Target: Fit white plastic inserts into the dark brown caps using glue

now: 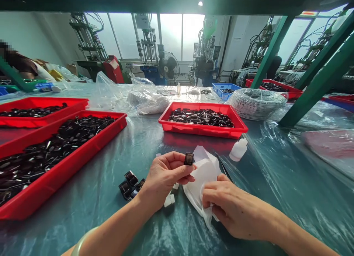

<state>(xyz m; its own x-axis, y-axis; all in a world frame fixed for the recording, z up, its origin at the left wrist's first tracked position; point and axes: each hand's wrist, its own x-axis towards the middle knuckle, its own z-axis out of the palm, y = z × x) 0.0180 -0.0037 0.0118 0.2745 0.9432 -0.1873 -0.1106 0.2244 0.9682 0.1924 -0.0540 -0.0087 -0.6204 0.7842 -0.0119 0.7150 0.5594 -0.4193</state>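
Note:
My left hand (pixel 166 175) pinches a small dark, see-through plastic piece (pixel 188 159), shaped like a short cap, between thumb and fingers. To its right, my right hand (pixel 232 204) has its fingers curled into the edge of a soft white bag (pixel 203 171) on the table; the fingertips are partly hidden in its folds. Several dark plastic pieces (pixel 129 184) lie in a small heap left of my left hand. Small white pieces (pixel 169 200) rest beneath that hand, partly covered by it. A thin dark tool (pixel 225 167) sticks out behind the bag.
A red tray (pixel 203 130) full of dark pieces stands ahead. Long red trays (pixel 83 149) with similar pieces fill the left side. A small white bottle (pixel 238 149) is near the bag. Behind are a wrapped coil (pixel 257 103) and a green post (pixel 287 101). A person sits far left.

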